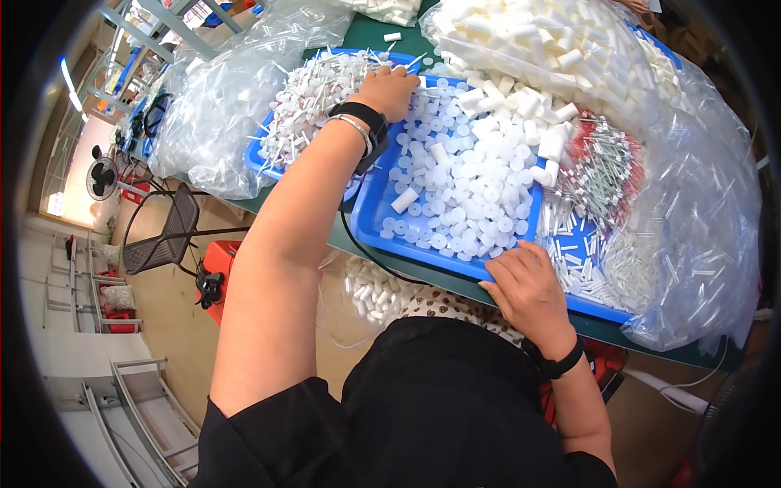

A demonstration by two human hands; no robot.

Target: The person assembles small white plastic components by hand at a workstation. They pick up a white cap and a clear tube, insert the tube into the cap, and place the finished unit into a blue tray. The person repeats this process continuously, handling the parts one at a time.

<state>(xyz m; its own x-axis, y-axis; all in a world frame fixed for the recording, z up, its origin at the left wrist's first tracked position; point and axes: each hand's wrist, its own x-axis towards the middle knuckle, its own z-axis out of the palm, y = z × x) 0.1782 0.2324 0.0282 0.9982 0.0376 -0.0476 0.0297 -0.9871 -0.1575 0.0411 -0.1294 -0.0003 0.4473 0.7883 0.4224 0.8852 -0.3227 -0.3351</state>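
Note:
A blue tray [376,230] full of translucent white plastic discs [480,187] lies before me on the table. Its far left corner is under my left hand [389,91], whose fingers curl over the rim, partly hidden. At the near right corner, my right hand [527,285] has its fingers bent over the rim. A few white foam cylinders [404,201] lie among the discs, and more are heaped at the far right side. Left of this tray, under my left forearm, another blue tray [254,153] holds a pile of thin white stemmed pieces [313,102].
A large clear bag of white foam cylinders [553,41] stands behind. To the right are red-tipped pins [602,171], short white tubes [578,264] and a clear plastic bag [700,220]. Another plastic bag [236,106] lies far left. A chair [167,236] stands on the floor.

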